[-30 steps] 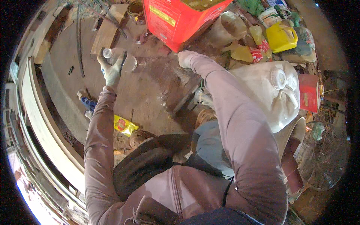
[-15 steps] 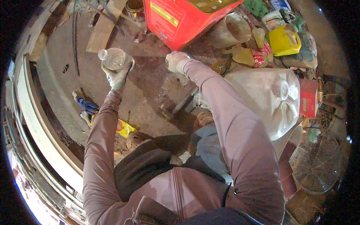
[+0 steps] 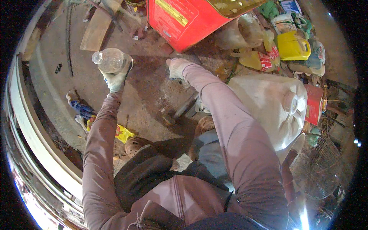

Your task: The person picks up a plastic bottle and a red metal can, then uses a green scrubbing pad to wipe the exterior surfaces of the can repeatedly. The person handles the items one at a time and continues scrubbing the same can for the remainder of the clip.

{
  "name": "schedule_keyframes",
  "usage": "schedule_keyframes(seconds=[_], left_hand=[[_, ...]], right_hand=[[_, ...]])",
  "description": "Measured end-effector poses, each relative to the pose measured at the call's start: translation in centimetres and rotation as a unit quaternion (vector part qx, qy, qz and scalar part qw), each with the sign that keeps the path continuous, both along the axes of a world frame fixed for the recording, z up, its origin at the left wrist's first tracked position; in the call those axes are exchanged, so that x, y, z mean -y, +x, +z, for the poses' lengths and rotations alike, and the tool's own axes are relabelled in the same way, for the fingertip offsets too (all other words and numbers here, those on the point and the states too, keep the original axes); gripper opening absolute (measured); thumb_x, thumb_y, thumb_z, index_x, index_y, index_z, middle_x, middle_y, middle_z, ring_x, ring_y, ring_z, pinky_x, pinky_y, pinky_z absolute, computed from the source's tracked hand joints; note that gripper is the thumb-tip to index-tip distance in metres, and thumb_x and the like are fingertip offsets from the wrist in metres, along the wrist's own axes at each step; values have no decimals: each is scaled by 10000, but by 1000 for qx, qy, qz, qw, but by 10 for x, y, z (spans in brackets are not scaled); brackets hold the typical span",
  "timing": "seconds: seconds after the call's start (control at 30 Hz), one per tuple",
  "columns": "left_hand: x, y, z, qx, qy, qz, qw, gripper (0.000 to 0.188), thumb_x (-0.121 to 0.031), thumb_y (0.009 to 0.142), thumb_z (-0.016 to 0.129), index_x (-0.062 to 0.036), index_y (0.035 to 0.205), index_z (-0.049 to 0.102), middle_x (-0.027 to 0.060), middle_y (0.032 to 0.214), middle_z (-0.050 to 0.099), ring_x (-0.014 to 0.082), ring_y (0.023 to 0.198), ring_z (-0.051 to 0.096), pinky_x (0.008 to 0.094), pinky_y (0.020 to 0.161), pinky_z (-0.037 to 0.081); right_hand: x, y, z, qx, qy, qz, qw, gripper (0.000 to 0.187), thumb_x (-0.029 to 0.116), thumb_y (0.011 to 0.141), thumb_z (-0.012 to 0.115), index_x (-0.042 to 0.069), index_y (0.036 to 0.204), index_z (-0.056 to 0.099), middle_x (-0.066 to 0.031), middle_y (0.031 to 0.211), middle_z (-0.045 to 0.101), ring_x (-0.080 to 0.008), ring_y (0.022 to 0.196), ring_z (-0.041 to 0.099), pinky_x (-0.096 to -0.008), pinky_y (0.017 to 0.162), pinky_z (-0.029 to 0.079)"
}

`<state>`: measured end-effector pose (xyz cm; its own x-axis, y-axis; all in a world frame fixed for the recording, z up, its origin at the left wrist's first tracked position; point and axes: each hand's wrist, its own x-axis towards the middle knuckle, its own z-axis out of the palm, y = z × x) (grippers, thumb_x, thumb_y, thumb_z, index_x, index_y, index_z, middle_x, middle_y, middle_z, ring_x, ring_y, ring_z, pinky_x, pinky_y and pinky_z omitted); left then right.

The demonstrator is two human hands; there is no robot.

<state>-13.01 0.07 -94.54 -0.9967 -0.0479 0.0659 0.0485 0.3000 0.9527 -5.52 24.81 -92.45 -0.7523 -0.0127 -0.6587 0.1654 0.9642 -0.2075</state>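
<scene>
Head view: at ten o'clock, the gloved left hand is partly closed around a clear bottle, its neck toward nine o'clock; the smooth wall could slip if the grasp loosens, or buckle if squeezed hard. At twelve o'clock, the right hand is curled, contents indiscernible; a careless forward reach might knock the red container just beyond.
</scene>
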Motion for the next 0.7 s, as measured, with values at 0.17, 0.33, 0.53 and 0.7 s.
schedule_keyframes(seconds=[0.17, 0.33, 0.53, 0.7], left_hand=[[5, -2, -10, -17, 52, -45, 997, 851, -224, 653, 931, -8, 1335, 468, 133, 1293, 552, 237, 1162, 554, 393, 1004, 463], [4, -1, -9, 1, 71, -45, 996, 817, -227, 658, 927, 1, 1315, 496, 140, 1286, 565, 242, 1144, 569, 393, 999, 466], [3, 2, -2, 18, 30, -61, 998, 876, -263, 648, 928, 20, 1340, 471, 153, 1285, 571, 255, 1154, 568, 396, 997, 466], [6, 0, -5, 71, 3, -63, 995, 845, -294, 648, 926, 21, 1313, 511, 156, 1279, 583, 250, 1146, 575, 390, 991, 470]], right_hand=[[9, -4, -9, 67, -10, 17, 998, 429, 310, 803, 667, 65, 1155, 666, -187, 1218, 645, -357, 1139, 617, -453, 956, 502], [11, -7, -15, 92, -6, 24, 995, 473, 387, 805, 702, 86, 1168, 666, -155, 1260, 633, -335, 1174, 603, -450, 974, 493], [9, -4, -23, 85, -13, 33, 996, 455, 368, 823, 689, 84, 1177, 649, -143, 1245, 642, -326, 1174, 602, -450, 982, 486], [8, -4, -29, 92, -12, 25, 995, 436, 350, 829, 680, 86, 1174, 644, -145, 1245, 639, -325, 1177, 597, -450, 980, 482]])
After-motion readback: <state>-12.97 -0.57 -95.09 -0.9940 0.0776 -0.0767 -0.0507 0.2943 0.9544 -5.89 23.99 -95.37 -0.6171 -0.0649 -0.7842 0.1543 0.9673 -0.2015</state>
